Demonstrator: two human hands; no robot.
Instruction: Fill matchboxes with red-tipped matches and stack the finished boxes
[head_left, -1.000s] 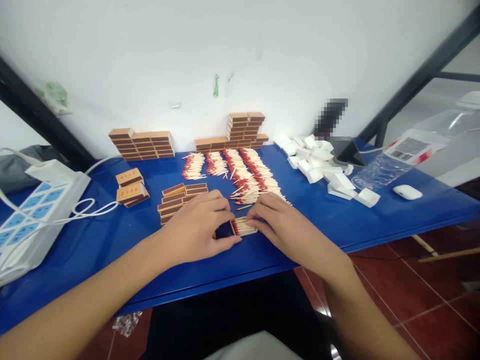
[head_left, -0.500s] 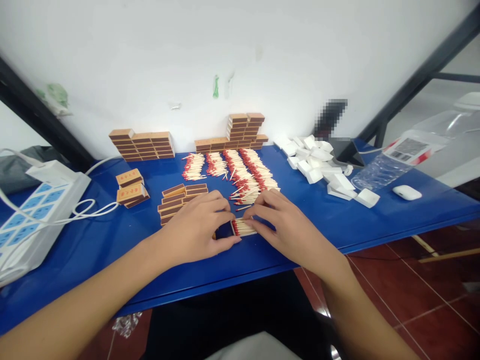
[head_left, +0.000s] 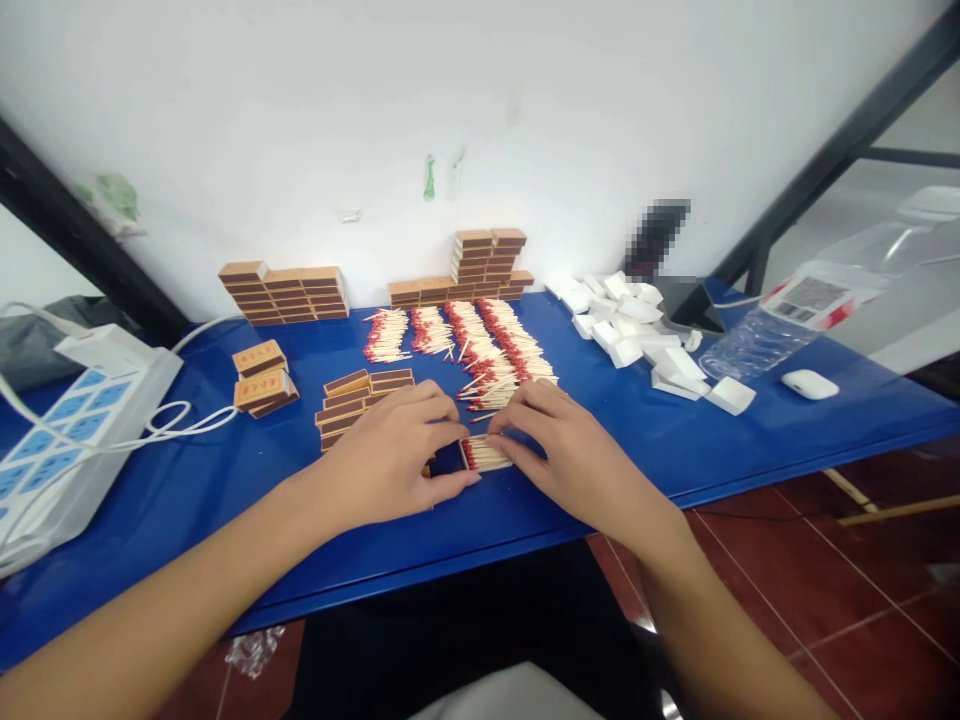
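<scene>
Brown-sided matchboxes [head_left: 285, 293] stand stacked at the back left, apparently finished; more boxes [head_left: 346, 408] lie beside the left hand [head_left: 405, 450], whose thumb and forefinger bracket the left end of a small tray [head_left: 463, 456] on the blue counter [head_left: 637, 440], though its grip cannot be told; matches [head_left: 484, 452] look to nearly fill that tray; loose matches [head_left: 525, 350] behind it lie unboxed; the right hand [head_left: 559, 440] has fingertips at the matches' pale ends, pinching or not unclear; white trays [head_left: 625, 348] heaped rightward seem unfilled.
</scene>
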